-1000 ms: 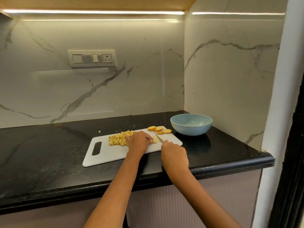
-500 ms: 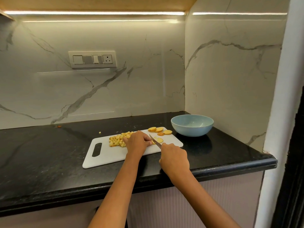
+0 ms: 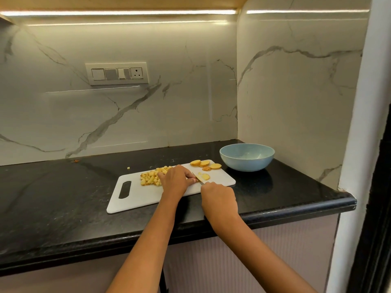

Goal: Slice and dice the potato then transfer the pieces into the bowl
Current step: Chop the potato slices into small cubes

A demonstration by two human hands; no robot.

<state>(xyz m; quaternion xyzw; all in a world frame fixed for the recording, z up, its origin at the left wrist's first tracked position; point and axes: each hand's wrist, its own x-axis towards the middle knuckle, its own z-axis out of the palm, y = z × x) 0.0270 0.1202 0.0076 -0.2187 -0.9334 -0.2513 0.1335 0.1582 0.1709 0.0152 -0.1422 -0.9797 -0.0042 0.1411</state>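
Risk: left hand (image 3: 176, 179) pinching slice (image 3: 204, 176) just beside knife (image 3: 198, 179), gripped in right hand (image 3: 219, 196); slip nicks fingertips. Dice (image 3: 152, 176) may scatter onto tabletop (image 3: 63, 197).

One head-worn wide-angle view, looking forward and down over a kitchen corner.

The camera sits above and behind the person's forearms, which reach in from the bottom edge toward the middle of the picture. It faces the marble back wall (image 3: 148, 115), with a side wall closing the right. The black bench (image 3: 53, 204) crosses the lower half at arm's length, its front edge below centre. The wide lens bows straight lines near the borders, as in the light strip (image 3: 118, 12) along the top. There is no second view to overlap with.
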